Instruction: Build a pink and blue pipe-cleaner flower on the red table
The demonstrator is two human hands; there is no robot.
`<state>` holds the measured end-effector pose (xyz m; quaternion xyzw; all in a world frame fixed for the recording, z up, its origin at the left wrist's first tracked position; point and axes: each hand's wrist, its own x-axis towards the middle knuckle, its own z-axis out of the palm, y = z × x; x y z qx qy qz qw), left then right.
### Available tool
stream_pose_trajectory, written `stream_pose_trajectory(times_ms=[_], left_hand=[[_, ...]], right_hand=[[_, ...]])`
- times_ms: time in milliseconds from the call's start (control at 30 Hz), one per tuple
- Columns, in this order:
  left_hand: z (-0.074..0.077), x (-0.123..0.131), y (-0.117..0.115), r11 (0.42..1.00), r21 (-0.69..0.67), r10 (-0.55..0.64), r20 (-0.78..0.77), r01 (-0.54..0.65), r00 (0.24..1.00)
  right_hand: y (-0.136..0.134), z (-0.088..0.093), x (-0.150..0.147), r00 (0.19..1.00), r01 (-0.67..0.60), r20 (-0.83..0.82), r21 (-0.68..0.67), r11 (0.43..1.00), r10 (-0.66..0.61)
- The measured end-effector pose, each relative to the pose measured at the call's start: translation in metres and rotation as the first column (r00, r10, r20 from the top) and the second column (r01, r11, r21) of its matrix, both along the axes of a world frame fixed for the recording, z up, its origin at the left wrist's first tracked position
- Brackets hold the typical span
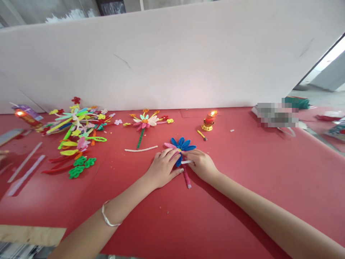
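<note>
A blue pipe-cleaner flower with a pink petal on its left side lies in front of me. From it a stem wrapped in deep pink points toward me. My left hand has its fingers closed on the flower's near left side, close to the yellowish centre. On the other side, my right hand is curled, its fingertips at the flower. A short white stick pokes out from those right fingers. What exactly the fingertips pinch is partly hidden.
Behind stands a multicoloured pipe-cleaner flower above a white pipe cleaner. Flowers are heaped at left, near a lit candle. Another flaming red candle stands beyond my hands. A white board borders the red table.
</note>
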<state>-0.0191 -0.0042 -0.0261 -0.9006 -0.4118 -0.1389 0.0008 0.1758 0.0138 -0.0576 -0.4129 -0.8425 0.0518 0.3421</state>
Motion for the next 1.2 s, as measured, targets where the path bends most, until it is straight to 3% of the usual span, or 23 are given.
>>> stream_pose_trajectory(times_ms=[733,1200], left_hand=[[0.002,0.003,0.003,0.997,0.075,0.020,-0.017,-0.019,1.000],[-0.001,0.002,0.005,0.998,0.053,0.029,-0.007,-0.029,1.000]], right_hand=[[-0.006,0.010,-0.004,0.994,-0.030,0.100,-0.053,0.998,0.035],[-0.008,0.013,-0.005,0.993,-0.052,0.103,-0.052,0.997,0.057]])
